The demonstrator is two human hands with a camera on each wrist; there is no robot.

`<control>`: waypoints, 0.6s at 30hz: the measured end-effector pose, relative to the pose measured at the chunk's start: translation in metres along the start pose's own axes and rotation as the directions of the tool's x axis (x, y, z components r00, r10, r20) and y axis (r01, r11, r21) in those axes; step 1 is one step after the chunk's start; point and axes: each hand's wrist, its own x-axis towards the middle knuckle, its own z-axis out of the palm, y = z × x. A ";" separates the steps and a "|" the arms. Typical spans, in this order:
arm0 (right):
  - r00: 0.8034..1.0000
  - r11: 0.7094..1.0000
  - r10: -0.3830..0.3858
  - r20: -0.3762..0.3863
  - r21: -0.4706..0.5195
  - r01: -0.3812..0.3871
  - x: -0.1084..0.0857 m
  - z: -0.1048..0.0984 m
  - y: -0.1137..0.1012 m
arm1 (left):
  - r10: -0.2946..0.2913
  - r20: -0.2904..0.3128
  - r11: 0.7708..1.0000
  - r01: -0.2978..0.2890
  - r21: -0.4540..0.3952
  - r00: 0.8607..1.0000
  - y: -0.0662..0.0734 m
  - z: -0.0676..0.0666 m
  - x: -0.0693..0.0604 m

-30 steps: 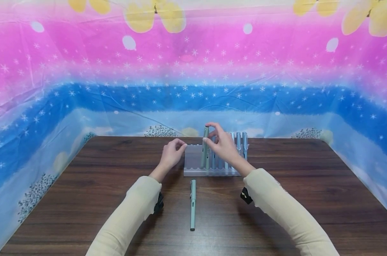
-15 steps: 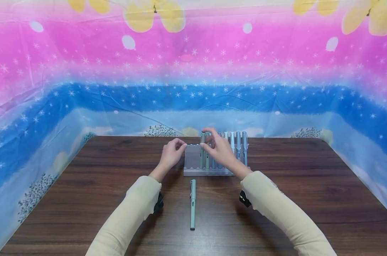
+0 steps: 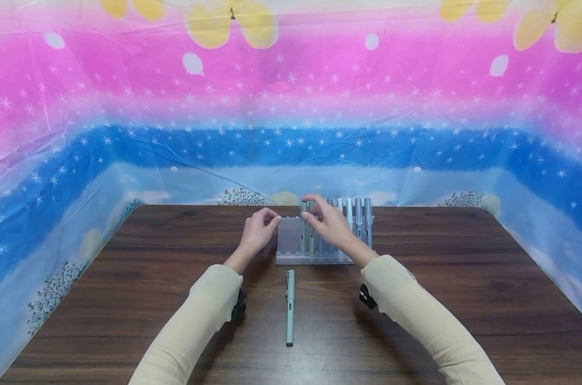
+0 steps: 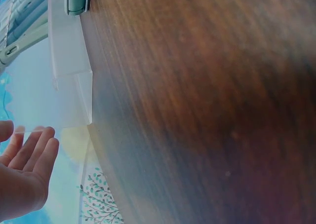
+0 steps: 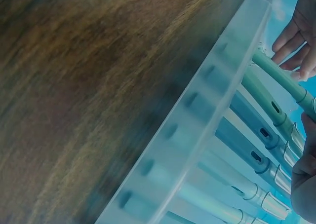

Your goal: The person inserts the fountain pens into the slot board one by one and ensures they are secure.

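Observation:
A clear pen rack [image 3: 289, 235] stands on the table with several pens upright in its right part. My left hand [image 3: 258, 232] pinches the rack's upper left edge; in the left wrist view, its fingers [image 4: 45, 155] lie behind the clear panel. With thumb and index finger, my right hand [image 3: 333, 222] holds a green pen [image 3: 302, 243] by its cap. That pen stands nearly upright in the rack, left of another green pen [image 3: 312, 243]. A further light green pen [image 3: 290, 307] lies on the table before the rack, clip end away from me.
Blue pens and pale pens [image 3: 349, 211] fill the slots further right, partly hidden by my right hand. The brown wooden table [image 3: 175, 299] ends just behind the rack. A patterned cloth [image 3: 291, 149] hangs around the table's back and sides.
My right hand has brought the green pen down and slightly left, from tilted to nearly upright in the rack. The left hand and the pen on the table have stayed put.

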 end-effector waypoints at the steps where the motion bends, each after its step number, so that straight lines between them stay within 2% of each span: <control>1: 1.000 1.000 -0.001 -0.001 -0.011 0.000 0.000 0.000 0.001 | 0.001 0.000 1.000 -0.001 -0.001 1.000 0.000 0.000 0.000; 8: 0.996 0.980 -0.080 0.033 -0.181 0.085 0.001 0.000 0.003 | -0.003 0.006 1.000 0.003 -0.008 1.000 0.001 0.000 0.000; 11: 0.997 0.975 -0.061 0.056 -0.210 0.071 0.000 0.000 0.004 | -0.001 0.004 1.000 0.001 -0.001 1.000 0.000 0.000 0.000; 18: 0.997 0.980 0.003 0.081 -0.200 0.013 0.001 0.000 0.001 | 0.002 -0.005 1.000 -0.002 0.020 1.000 0.000 0.000 0.001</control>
